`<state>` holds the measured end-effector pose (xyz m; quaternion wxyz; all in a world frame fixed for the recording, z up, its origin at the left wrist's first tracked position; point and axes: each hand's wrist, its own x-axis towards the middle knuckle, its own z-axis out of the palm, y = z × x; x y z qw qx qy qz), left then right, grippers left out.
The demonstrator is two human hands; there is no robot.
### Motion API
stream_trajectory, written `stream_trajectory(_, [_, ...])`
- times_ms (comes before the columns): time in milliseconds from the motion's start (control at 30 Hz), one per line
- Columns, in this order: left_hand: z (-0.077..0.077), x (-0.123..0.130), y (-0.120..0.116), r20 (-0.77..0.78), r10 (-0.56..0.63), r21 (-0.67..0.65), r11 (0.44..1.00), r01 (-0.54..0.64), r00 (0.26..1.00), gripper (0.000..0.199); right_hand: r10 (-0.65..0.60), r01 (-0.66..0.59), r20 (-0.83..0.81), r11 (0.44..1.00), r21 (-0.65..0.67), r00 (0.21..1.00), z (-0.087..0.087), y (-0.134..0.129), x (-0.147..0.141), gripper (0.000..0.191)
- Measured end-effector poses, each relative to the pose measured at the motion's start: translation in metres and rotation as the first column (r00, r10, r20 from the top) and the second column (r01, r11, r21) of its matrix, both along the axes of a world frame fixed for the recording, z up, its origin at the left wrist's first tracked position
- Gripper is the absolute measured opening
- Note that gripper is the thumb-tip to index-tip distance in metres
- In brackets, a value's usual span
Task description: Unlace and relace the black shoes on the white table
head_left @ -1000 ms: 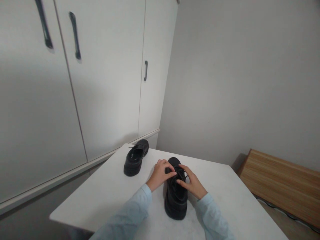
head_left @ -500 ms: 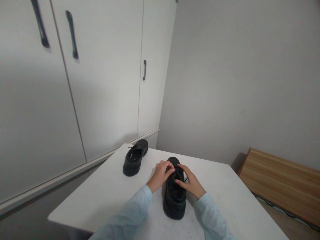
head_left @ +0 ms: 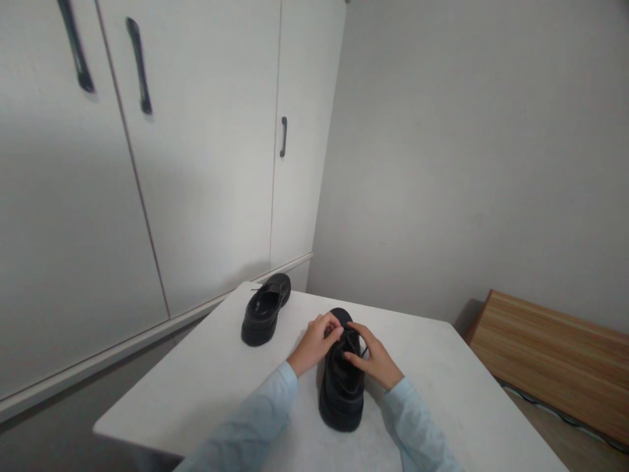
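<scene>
A black shoe [head_left: 341, 396] stands on the white table with its toe pointing away from me and its heel toward me. My left hand [head_left: 322, 337] is at the left side of its laces, thumb and index finger pinched together on a lace. From the right, my right hand [head_left: 373, 357] reaches over the shoe's opening, its thumb and index finger apart, around the dark laces; whether it grips a lace cannot be made out. A second black shoe [head_left: 260, 321] rests farther left, a thin lace end sticking out beside it.
The white table [head_left: 196, 400] has its far edge near the wall. White cabinet doors [head_left: 206, 164] with dark handles rise at the left. A wood-grain board [head_left: 555, 354] stands low at the right, with a cable beneath it.
The near shoe's heel has shifted very slightly left. Both hands keep nearly the same pose at the laces.
</scene>
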<state>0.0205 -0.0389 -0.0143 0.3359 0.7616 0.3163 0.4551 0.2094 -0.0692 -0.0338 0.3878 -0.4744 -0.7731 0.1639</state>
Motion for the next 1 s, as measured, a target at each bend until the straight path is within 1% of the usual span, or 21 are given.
stream_trajectory(33, [0.0, 0.0, 0.0, 0.033, -0.024, -0.024, 0.999, 0.025, 0.999, 0.006, 0.004, -0.004, -0.005, 1.0, 0.0, 1.0, 0.0, 0.0, 0.0, 0.058])
stream_trajectory(100, [0.0, -0.001, 0.0, 0.094, -0.075, -0.064, 0.995, 0.081, 0.993, 0.013, 0.01, -0.01, -0.012, 1.0, 0.001, 1.0, 0.001, 0.0, 0.0, 0.058])
stream_trajectory(167, [0.0, -0.001, 0.002, 0.145, -0.098, -0.095, 0.989, 0.112, 0.985, 0.017, 0.013, -0.013, -0.015, 1.0, -0.003, 1.0, 0.002, -0.001, -0.001, 0.058])
stream_trajectory(267, [0.0, -0.003, 0.006, 0.255, -0.096, -0.152, 0.979, 0.138, 0.962, 0.019, 0.017, -0.017, -0.011, 1.0, -0.019, 1.0, 0.004, -0.001, -0.001, 0.057])
stream_trajectory(400, [0.003, -0.009, 0.01, 0.424, -0.098, -0.24, 0.947, 0.216, 0.9, 0.023, 0.013, -0.013, -0.013, 0.999, -0.036, 1.0, 0.003, -0.002, 0.0, 0.057])
stream_trajectory(500, [0.005, -0.011, 0.009, 0.482, -0.092, -0.286, 0.924, 0.255, 0.872, 0.025, 0.012, -0.012, -0.014, 0.999, -0.037, 1.0, 0.001, -0.002, 0.001, 0.057])
stream_trajectory(567, [0.006, -0.011, 0.008, 0.499, -0.084, -0.319, 0.907, 0.273, 0.862, 0.028, 0.014, -0.014, -0.013, 0.999, -0.038, 1.0, 0.0, -0.001, 0.001, 0.057])
stream_trajectory(633, [0.006, -0.01, 0.007, 0.492, -0.074, -0.335, 0.903, 0.268, 0.867, 0.03, 0.015, -0.016, -0.013, 0.999, -0.041, 1.0, 0.0, -0.001, 0.001, 0.058])
stream_trajectory(800, [0.006, -0.009, 0.01, 0.443, -0.061, -0.293, 0.933, 0.209, 0.894, 0.031, 0.016, -0.017, -0.022, 0.999, -0.046, 1.0, 0.0, 0.0, 0.001, 0.058])
stream_trajectory(1000, [0.004, -0.011, 0.013, 0.411, -0.06, -0.28, 0.941, 0.189, 0.909, 0.028, 0.006, -0.008, -0.036, 0.999, -0.05, 0.999, 0.003, -0.001, -0.001, 0.057])
